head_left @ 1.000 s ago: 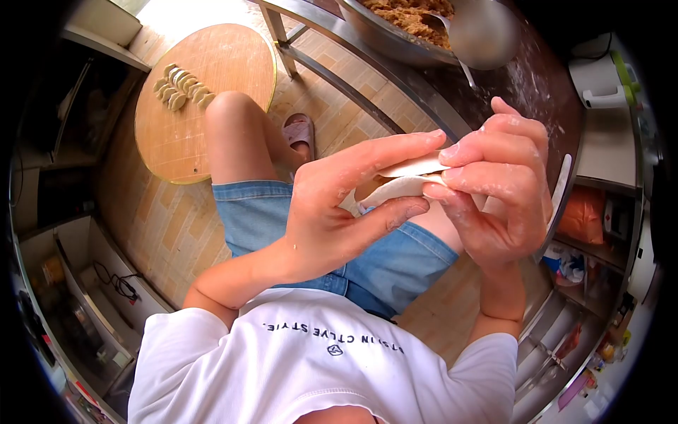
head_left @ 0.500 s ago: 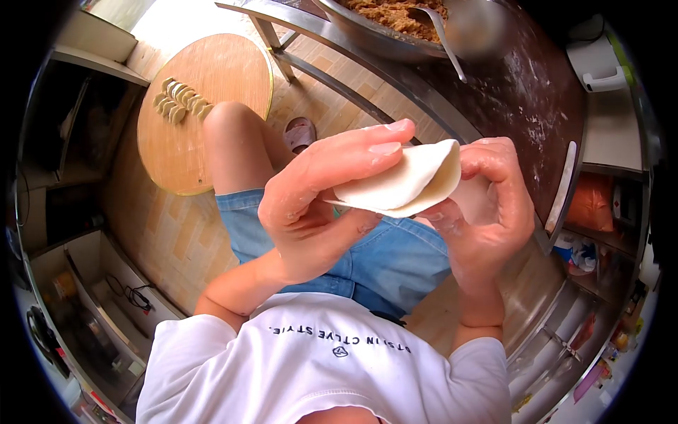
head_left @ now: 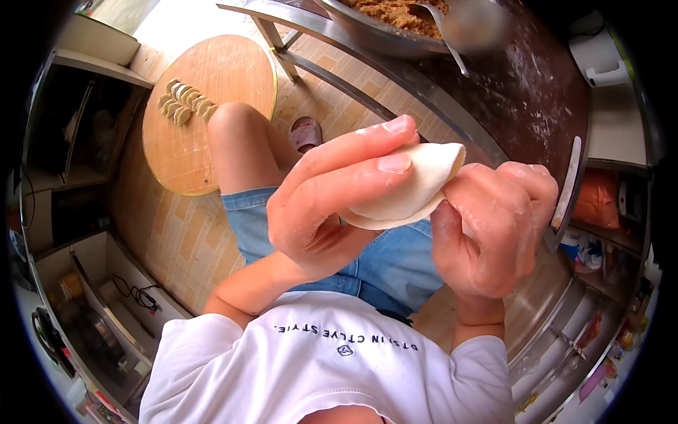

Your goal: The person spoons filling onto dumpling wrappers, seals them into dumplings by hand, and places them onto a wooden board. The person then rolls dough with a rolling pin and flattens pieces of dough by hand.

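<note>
A folded white dough wrapper (head_left: pixel 417 185) is held up in front of my body, its rounded edge towards me. My left hand (head_left: pixel 332 194) grips it from the left, with two fingers across its top and the thumb mostly hidden beneath. At its right end my right hand (head_left: pixel 494 226) pinches the edge between thumb and curled index finger. Any filling inside is hidden. Light flour marks show on both hands. Several folded dumplings (head_left: pixel 185 100) lie in rows on a round wooden board (head_left: pixel 233 63) beyond my knee.
A metal bowl (head_left: pixel 381 44) of brown filling (head_left: pixel 395 14) with a spoon (head_left: pixel 452 46) stands on a dark, floury table (head_left: pixel 530 92) at the upper right. Shelves with bags (head_left: pixel 597 201) stand at the right. Open cabinets (head_left: pixel 92 283) line the left.
The right fingers have curled in and closed on the wrapper's right end. The wrapper's opening on that side has narrowed. Both hands have shifted slightly right.
</note>
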`<action>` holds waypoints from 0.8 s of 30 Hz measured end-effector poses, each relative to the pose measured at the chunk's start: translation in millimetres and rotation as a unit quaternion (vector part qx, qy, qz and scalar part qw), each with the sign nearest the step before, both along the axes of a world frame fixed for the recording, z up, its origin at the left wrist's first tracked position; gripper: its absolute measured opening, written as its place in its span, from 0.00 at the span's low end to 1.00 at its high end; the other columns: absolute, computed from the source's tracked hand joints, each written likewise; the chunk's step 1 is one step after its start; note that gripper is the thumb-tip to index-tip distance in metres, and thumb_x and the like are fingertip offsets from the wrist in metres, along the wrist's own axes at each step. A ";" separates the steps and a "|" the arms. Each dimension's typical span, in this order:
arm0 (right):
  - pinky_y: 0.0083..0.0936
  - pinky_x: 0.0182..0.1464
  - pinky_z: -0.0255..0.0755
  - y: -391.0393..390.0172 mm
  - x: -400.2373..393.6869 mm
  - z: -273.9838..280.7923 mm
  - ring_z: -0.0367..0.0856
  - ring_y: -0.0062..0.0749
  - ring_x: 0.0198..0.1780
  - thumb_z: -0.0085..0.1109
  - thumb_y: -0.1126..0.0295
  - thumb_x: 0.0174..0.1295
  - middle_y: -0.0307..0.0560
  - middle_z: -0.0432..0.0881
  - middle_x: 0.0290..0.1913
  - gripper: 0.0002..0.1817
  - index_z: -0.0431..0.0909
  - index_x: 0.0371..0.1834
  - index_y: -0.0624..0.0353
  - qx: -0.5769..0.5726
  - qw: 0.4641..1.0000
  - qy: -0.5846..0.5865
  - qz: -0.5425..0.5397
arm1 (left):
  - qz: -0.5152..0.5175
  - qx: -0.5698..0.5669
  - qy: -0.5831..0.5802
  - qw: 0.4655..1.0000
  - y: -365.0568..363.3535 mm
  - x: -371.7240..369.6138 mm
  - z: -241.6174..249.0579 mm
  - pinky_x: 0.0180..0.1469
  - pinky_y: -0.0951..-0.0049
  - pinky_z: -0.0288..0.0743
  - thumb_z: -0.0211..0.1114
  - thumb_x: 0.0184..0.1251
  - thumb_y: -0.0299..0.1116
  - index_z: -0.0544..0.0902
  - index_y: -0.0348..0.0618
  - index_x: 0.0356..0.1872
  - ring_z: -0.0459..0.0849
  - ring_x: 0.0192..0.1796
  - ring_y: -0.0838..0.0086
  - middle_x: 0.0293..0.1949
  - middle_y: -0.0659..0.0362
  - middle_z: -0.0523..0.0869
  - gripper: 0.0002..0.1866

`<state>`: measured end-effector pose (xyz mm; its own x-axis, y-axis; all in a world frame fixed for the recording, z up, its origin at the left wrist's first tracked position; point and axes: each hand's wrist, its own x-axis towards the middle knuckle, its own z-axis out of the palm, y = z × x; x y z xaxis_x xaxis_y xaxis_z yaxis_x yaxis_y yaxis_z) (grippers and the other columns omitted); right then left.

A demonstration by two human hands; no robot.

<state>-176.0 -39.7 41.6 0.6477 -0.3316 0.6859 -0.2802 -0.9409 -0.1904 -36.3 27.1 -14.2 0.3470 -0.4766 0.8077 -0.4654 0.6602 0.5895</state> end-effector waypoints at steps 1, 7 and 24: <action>0.36 0.42 0.67 -3.0 -2.0 -0.3 0.70 0.40 0.37 0.62 0.67 0.55 0.44 0.78 0.35 0.10 0.73 0.35 0.58 -0.012 1.000 0.008 0.003 | -0.004 0.001 0.007 1.000 0.3 -0.9 -0.1 0.51 0.70 0.78 0.71 0.46 0.20 0.76 0.33 0.46 0.81 0.49 0.60 0.50 0.40 0.78 0.23; 0.35 0.45 0.66 -7.9 2.8 -1.7 0.71 0.40 0.38 0.65 0.56 0.51 0.45 0.78 0.35 0.19 0.75 0.37 0.59 0.060 0.997 -0.037 -0.004 | -0.017 0.030 0.026 0.999 4.6 -1.3 4.4 0.50 0.71 0.78 0.71 0.46 0.20 0.77 0.33 0.45 0.81 0.50 0.61 0.49 0.41 0.79 0.21; 0.34 0.47 0.66 -1.9 4.7 6.5 0.71 0.36 0.37 0.68 0.69 0.47 0.40 0.80 0.32 0.12 0.77 0.33 0.57 0.044 0.998 -0.042 -0.004 | -0.080 0.116 0.062 0.988 14.7 2.8 14.9 0.50 0.71 0.76 0.66 0.44 0.13 0.76 0.31 0.50 0.81 0.51 0.60 0.50 0.42 0.79 0.25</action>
<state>-171.3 -41.6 48.1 0.5859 -0.3978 0.7060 -0.2679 -0.9173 -0.2945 -33.5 41.8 0.8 0.3422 -0.7001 0.6267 -0.2801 0.5606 0.7793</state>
